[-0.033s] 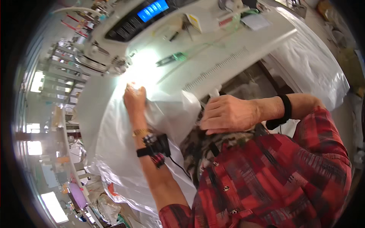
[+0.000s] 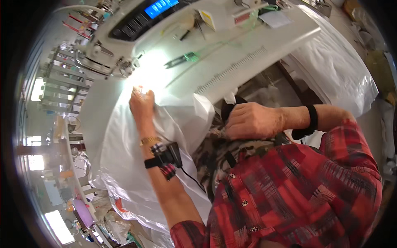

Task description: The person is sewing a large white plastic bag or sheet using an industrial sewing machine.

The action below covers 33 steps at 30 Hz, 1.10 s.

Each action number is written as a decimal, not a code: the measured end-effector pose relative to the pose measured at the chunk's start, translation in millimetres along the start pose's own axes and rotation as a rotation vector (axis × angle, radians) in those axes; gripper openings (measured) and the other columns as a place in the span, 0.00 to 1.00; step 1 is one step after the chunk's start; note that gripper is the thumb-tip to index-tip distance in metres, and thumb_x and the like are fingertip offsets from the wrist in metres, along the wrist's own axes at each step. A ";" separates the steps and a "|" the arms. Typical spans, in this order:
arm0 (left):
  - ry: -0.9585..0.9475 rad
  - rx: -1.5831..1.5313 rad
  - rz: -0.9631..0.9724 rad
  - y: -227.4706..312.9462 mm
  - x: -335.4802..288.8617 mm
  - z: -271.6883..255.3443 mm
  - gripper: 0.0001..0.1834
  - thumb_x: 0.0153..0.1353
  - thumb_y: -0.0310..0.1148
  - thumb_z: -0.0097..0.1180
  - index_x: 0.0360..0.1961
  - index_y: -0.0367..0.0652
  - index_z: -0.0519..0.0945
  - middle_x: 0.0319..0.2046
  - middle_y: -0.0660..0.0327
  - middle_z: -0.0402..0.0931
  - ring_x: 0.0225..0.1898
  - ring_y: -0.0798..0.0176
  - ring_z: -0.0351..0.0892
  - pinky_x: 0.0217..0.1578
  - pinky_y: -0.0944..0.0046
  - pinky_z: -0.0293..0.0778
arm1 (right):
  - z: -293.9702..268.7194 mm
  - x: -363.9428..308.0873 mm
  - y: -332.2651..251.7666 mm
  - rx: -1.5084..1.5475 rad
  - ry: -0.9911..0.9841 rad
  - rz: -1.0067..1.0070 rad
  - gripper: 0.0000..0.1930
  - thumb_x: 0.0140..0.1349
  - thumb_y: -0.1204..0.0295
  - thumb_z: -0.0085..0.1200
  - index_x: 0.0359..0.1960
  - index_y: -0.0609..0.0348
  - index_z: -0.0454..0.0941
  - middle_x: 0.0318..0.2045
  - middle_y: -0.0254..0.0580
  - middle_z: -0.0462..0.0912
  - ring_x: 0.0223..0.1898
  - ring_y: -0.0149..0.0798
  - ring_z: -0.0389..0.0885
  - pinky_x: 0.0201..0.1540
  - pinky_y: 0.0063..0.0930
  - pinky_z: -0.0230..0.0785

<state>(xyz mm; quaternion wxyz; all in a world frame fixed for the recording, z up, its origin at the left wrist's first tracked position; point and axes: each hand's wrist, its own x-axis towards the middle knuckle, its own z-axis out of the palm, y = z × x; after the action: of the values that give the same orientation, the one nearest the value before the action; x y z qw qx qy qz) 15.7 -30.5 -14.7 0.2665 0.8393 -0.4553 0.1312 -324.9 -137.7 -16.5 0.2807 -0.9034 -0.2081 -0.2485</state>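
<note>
A sewing machine head point(image 2: 120, 66) stands over the white table point(image 2: 231, 53), its lamp throwing strong glare. Close to its needle area, my left hand point(image 2: 142, 105) has its fingers curled onto a thin, glossy white sheet point(image 2: 124, 144); glare washes out the fingertips. The sheet drapes from the table over my lap and down to the left. My right hand point(image 2: 256, 120) is closed above my lap, just off the table's front edge. A small white tip and a dark shape show beside its knuckles. What its fingers hold, if anything, is hidden.
Thread snips point(image 2: 182, 60) with green on them lie right of the lamp glare. A ruler scale point(image 2: 231, 70) runs along the table's front edge. Behind are a small box point(image 2: 213, 18) and a lit panel point(image 2: 161, 7). More glossy white sheeting point(image 2: 339, 62) hangs at the right.
My right hand has drawn slightly to the right, baring a dark shape beside it. My left hand stays on the sheet near the needle area. The whole view has shifted a little.
</note>
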 end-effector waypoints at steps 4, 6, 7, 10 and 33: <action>0.032 -0.033 0.070 0.6 1.9 1.5 0.17 0.54 0.33 0.54 0.41 0.31 0.75 0.39 0.38 0.78 0.43 0.38 0.78 0.45 0.48 0.73 | 61.2 -157.8 12.6 -0.142 -0.288 0.757 0.27 0.65 0.61 0.52 0.64 0.57 0.65 0.65 0.53 0.64 0.67 0.49 0.61 0.66 0.39 0.58; 0.011 -0.011 0.053 -4.0 0.1 -1.6 0.17 0.54 0.33 0.54 0.41 0.30 0.76 0.39 0.37 0.78 0.43 0.38 0.78 0.46 0.49 0.73 | 88.7 -192.3 -0.5 0.164 -0.089 0.895 0.30 0.67 0.60 0.50 0.68 0.56 0.59 0.68 0.52 0.57 0.71 0.47 0.52 0.69 0.40 0.49; -0.006 0.000 0.029 -2.8 -1.4 -0.3 0.18 0.54 0.34 0.54 0.41 0.29 0.76 0.40 0.37 0.78 0.44 0.39 0.78 0.47 0.49 0.73 | 93.9 -200.5 -5.1 0.462 0.128 1.007 0.33 0.69 0.58 0.48 0.71 0.55 0.53 0.72 0.52 0.49 0.74 0.46 0.44 0.73 0.40 0.41; -0.008 0.010 0.025 -4.3 -2.4 0.3 0.20 0.54 0.33 0.54 0.43 0.28 0.76 0.41 0.37 0.78 0.45 0.40 0.79 0.48 0.50 0.73 | 92.8 -216.5 -4.3 0.501 0.096 1.007 0.33 0.72 0.58 0.44 0.73 0.55 0.48 0.72 0.52 0.48 0.75 0.45 0.40 0.74 0.38 0.35; -0.020 0.015 0.001 3.1 -1.0 0.7 0.21 0.55 0.36 0.54 0.43 0.26 0.76 0.41 0.37 0.79 0.46 0.39 0.78 0.50 0.49 0.72 | 26.6 -220.8 -64.8 0.531 -0.455 1.106 0.08 0.54 0.76 0.52 0.32 0.69 0.79 0.24 0.51 0.81 0.26 0.32 0.76 0.30 0.35 0.70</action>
<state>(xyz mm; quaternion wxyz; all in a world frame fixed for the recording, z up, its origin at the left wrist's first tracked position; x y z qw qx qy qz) 12.6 -31.6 -14.6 0.2555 0.8425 -0.4571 0.1265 -523.8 -124.7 -134.3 0.5294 -0.8072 0.1791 0.1899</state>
